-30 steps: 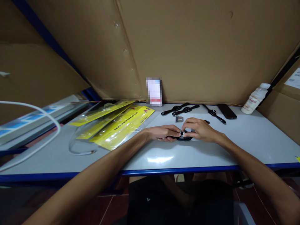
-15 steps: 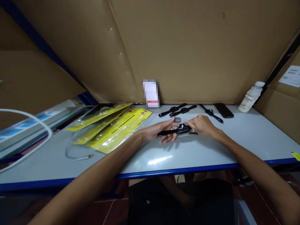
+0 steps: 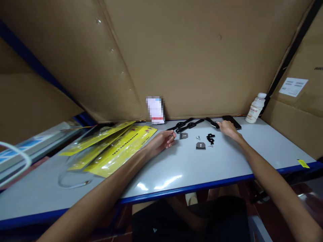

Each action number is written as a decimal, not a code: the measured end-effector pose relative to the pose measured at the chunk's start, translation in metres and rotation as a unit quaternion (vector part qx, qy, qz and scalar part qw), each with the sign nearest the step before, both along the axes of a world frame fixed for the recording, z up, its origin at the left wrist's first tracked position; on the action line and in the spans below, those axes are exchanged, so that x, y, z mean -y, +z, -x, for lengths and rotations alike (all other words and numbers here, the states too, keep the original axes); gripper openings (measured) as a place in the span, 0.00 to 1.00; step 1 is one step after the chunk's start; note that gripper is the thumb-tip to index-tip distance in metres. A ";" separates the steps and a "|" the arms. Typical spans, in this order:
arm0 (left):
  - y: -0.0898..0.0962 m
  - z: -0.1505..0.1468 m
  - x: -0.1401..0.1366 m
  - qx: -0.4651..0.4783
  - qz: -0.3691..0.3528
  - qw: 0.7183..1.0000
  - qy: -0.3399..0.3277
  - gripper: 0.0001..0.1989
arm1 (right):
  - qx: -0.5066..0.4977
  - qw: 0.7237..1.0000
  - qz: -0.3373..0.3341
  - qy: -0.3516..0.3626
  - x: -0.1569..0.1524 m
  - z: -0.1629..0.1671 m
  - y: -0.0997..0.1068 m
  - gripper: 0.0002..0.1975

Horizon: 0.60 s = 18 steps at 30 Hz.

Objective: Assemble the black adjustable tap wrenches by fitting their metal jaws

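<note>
Right of centre in the frame, the right hand [image 3: 229, 129] reaches over a black tool [image 3: 211, 122], its fingers covering one end; whether they pinch it or only touch it cannot be told. The same hand hides part of a dark flat slab [image 3: 234, 121]. Near the middle of the frame, the left hand [image 3: 163, 140] is loosely curled, thumb close to forefinger; anything between them is too small to make out. Just beyond it lie two more black tools [image 3: 193, 124]. On the counter [image 3: 161, 168] between the hands are two metal plates [image 3: 201, 145], small screws [image 3: 198, 137] and black parts [image 3: 210, 138] whose outlines run together. A white cable [image 3: 26, 157] is cut off by the left edge, and the upright screen [image 3: 155, 109] is pixelated beyond reading.
</note>
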<state>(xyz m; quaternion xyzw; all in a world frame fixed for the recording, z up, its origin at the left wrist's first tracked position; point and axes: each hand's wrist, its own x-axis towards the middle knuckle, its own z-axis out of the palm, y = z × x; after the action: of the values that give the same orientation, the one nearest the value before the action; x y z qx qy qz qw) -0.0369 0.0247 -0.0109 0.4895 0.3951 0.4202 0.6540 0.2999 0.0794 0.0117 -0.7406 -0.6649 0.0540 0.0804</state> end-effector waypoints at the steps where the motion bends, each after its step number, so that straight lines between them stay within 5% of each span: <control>1: 0.000 0.000 0.000 0.000 -0.001 1.000 0.000 0.10 | 0.000 1.000 0.004 -0.001 0.000 0.000 -0.001 0.21; 15: -0.002 0.007 -0.006 0.006 -0.023 0.997 0.075 0.06 | 0.050 0.995 -0.002 0.086 0.021 0.016 0.009 0.15; 18: -0.007 0.011 -0.010 -0.006 -0.014 0.996 0.086 0.11 | 0.060 0.994 -0.021 0.088 0.023 0.018 0.009 0.14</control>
<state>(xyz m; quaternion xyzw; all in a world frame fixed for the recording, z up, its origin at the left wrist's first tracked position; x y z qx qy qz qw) -0.0479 0.0350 -0.0174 0.4653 0.4336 0.4778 0.6059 0.2819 0.0566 0.0206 -0.6789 -0.7324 0.0025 0.0509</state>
